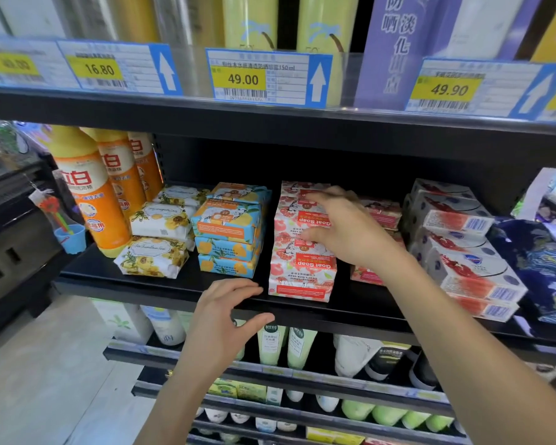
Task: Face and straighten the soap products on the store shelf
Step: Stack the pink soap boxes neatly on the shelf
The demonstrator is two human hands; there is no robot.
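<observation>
A stack of red-and-white Goat Soap packs (297, 274) stands mid-shelf on the black shelf (161, 284), labels upside down. My right hand (344, 226) rests against the upper packs of that stack, fingers spread and thumb along the side. More red soap packs (381, 211) lie behind it, partly hidden. My left hand (225, 313) hovers open at the shelf's front edge, holding nothing. To the left are blue-and-orange soap packs (227, 232) and yellow floral soap packs (153, 256).
Orange detergent bottles (90, 191) stand at the far left. White boxed soaps (463, 245) are stacked on the right, with a dark blue floral package (540, 261) beyond. Price tags (267, 77) line the shelf above. Lower shelves hold tubes and bottles (286, 346).
</observation>
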